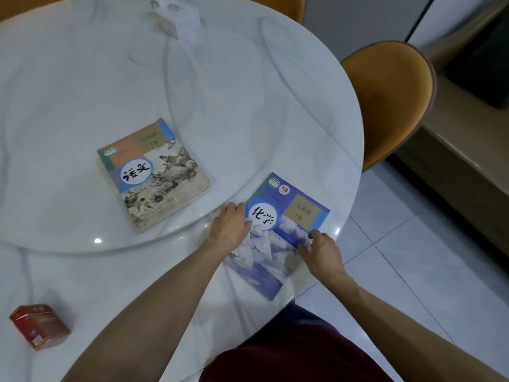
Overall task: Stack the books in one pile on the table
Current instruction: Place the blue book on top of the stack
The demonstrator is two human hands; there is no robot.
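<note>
Left hand [230, 224]: I see it curled on the blue book's [286, 230] left edge, gripping it.
Right hand [321, 250]: clasps the same book's right edge.
Blue book: by the table's [248, 106] near right rim.
Painted-cover book [154, 173]: flat on the turntable [68, 133], apart.

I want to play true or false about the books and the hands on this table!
1. Both hands touch the blue book. True: left hand, right hand.
2. The blue book lies on top of the painted book. False: they lie apart.
3. A red box sits on the table. True.
4. The painted book is open. False: it lies closed.
5. The chairs are green. False: the chair is orange.
</note>
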